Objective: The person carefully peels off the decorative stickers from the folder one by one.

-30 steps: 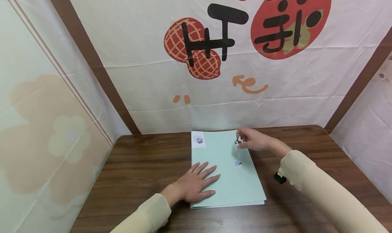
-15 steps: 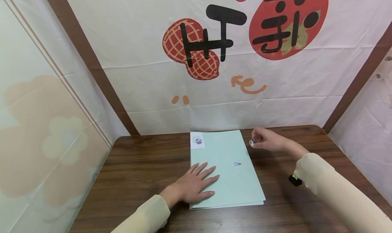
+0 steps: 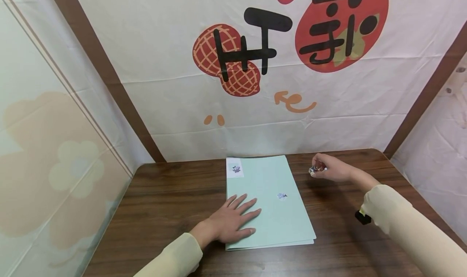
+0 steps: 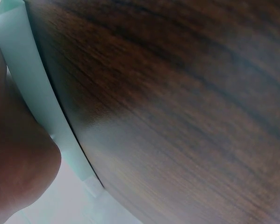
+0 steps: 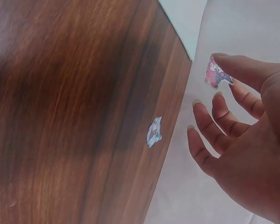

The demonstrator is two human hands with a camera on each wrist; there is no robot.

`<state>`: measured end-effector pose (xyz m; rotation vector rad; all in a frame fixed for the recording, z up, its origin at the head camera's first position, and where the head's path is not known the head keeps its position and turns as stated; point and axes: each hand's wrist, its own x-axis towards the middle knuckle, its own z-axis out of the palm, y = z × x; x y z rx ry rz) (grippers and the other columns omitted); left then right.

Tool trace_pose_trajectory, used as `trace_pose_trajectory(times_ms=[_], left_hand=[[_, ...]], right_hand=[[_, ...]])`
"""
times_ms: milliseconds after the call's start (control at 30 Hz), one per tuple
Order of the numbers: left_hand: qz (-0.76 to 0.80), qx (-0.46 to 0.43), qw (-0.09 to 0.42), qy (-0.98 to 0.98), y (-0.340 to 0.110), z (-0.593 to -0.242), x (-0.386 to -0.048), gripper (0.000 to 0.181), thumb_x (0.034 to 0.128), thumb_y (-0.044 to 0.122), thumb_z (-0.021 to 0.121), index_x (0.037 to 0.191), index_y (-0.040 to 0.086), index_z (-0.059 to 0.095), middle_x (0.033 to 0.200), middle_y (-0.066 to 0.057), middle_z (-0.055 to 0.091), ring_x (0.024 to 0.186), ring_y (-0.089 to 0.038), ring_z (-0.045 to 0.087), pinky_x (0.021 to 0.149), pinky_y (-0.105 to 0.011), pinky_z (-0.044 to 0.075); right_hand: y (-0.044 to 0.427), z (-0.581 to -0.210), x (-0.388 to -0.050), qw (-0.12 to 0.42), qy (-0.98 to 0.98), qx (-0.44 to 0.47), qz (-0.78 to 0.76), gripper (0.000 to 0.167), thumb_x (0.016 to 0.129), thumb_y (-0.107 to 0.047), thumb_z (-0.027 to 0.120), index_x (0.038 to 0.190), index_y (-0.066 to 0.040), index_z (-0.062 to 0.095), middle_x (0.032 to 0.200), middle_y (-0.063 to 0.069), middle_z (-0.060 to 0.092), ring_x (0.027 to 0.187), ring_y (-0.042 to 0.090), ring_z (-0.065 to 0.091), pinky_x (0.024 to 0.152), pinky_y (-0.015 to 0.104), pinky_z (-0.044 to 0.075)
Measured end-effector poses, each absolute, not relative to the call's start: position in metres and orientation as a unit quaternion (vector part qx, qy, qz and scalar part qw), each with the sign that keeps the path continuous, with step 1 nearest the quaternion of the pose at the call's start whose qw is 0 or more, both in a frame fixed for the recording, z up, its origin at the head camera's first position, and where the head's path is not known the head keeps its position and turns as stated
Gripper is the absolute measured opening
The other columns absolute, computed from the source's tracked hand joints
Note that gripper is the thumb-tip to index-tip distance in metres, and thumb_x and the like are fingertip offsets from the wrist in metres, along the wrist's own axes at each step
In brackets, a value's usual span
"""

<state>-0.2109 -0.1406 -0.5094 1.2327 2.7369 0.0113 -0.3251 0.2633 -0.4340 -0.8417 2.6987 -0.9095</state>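
A pale mint-green folder [image 3: 270,224] lies on the table, its left edge also in the left wrist view. My left hand [image 3: 230,221] rests flat on its lower left part, fingers spread. Off the folder's upper right side, my right hand [image 3: 335,169] pinches a small cartoon sticker [image 3: 312,171] between thumb and index finger. In the right wrist view this sticker [image 5: 211,74] shows pink and dark patches, and the other fingers are loosely bent. One purple-white sticker [image 3: 282,196] is on the folder's right half. A white label [image 3: 235,168] with a cartoon figure sits at its upper left corner.
Another small sticker [image 5: 154,132] lies on the wooden table [image 3: 175,204] near its far edge, close to the right hand. A white printed cloth [image 3: 175,107] hangs behind the table. A black device [image 3: 363,217] is strapped under the right sleeve.
My right hand has moved right, from above the folder to above the table beside it, still pinching the sticker. The left hand stays on the folder.
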Motion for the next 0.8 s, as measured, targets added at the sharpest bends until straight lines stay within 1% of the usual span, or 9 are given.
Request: trace_pose_trajectory(times_ms=[267, 567, 733, 800], left_hand=[[0.01, 0.411, 0.073, 0.909, -0.141, -0.511, -0.21, 0.063, 0.1065, 0.063, 0.026, 0.163, 0.035, 0.027, 0.172, 0.002, 0.015, 0.158, -0.031, 0.008, 0.125, -0.056, 0.011], [-0.001, 0.411, 0.065, 0.909, -0.14, -0.51, -0.211, 0.063, 0.1068, 0.063, 0.024, 0.163, 0.034, 0.027, 0.172, 0.002, 0.016, 0.158, -0.031, 0.01, 0.125, -0.056, 0.012], [-0.004, 0.415, 0.066, 0.907, -0.139, -0.506, -0.21, 0.063, 0.1072, 0.062, 0.025, 0.163, 0.032, 0.028, 0.171, -0.001, 0.019, 0.157, -0.033, 0.013, 0.125, -0.056, 0.013], [0.0, 0.414, 0.07, 0.908, -0.14, -0.506, -0.21, 0.063, 0.1071, 0.062, 0.027, 0.163, 0.032, 0.028, 0.171, -0.001, 0.018, 0.158, -0.033, 0.012, 0.125, -0.057, 0.013]], right_hand=[[0.272, -0.438, -0.323, 0.1, 0.906, -0.266, -0.315, 0.023, 0.095, -0.01, 0.073, 0.103, -0.001, 0.053, 0.088, 0.006, 0.055, 0.079, 0.019, 0.051, 0.066, 0.028, 0.043], [0.279, -0.441, -0.325, 0.097, 0.911, -0.261, -0.303, 0.025, 0.095, -0.012, 0.074, 0.105, 0.0, 0.053, 0.093, 0.007, 0.058, 0.084, 0.019, 0.053, 0.07, 0.029, 0.046], [0.279, -0.443, -0.322, 0.104, 0.913, -0.254, -0.303, 0.026, 0.095, -0.011, 0.073, 0.106, 0.0, 0.053, 0.092, 0.008, 0.058, 0.083, 0.019, 0.054, 0.069, 0.029, 0.046], [0.278, -0.444, -0.321, 0.111, 0.912, -0.251, -0.305, 0.026, 0.095, -0.011, 0.073, 0.107, 0.0, 0.053, 0.092, 0.008, 0.059, 0.083, 0.018, 0.055, 0.069, 0.029, 0.047]])
